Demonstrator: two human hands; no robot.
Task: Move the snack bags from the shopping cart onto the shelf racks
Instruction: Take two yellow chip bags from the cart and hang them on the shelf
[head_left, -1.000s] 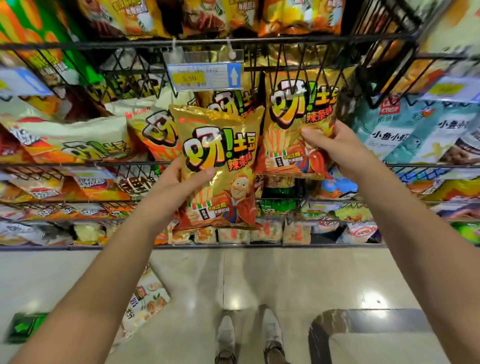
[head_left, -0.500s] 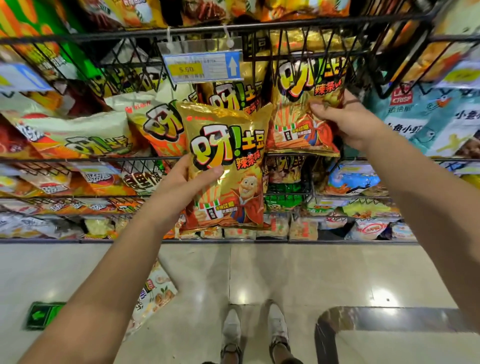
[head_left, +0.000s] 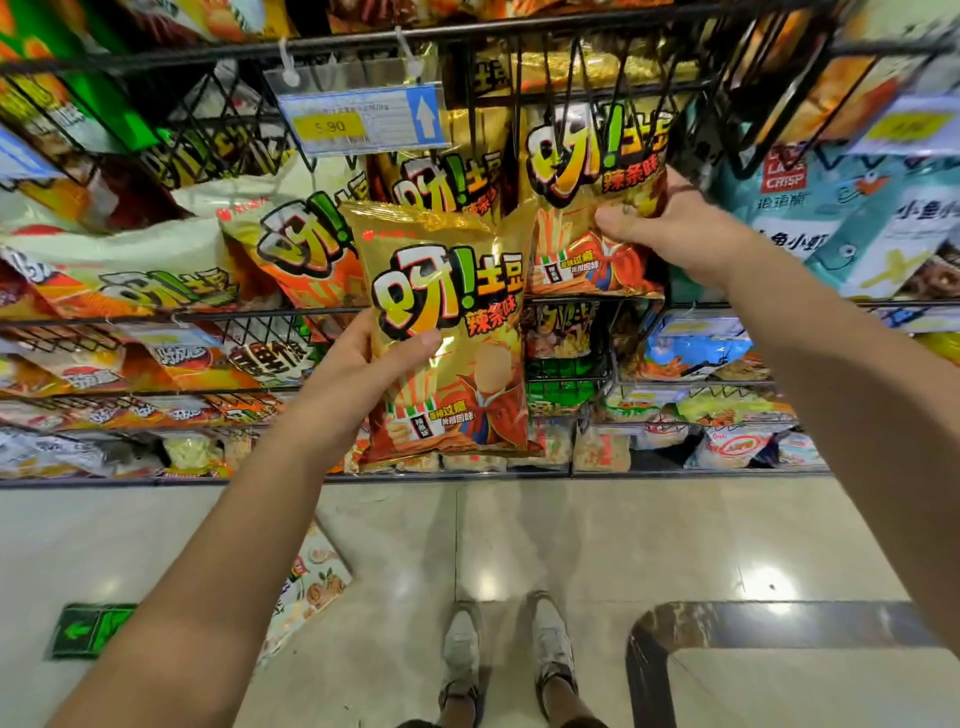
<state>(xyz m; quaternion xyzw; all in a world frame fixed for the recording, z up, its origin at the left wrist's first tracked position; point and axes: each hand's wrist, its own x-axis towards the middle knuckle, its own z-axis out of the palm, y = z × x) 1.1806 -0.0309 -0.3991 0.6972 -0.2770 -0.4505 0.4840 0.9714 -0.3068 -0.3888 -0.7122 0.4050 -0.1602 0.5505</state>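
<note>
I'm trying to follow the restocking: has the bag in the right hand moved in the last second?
Yes. The right hand has lifted its bag upward: its bottom edge hung below the shelf wire earlier and now sits just above it.

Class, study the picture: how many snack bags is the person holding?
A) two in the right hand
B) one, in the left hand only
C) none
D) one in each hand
D: the left hand grips one gold bag and the right hand grips a second gold bag, higher up.
</note>
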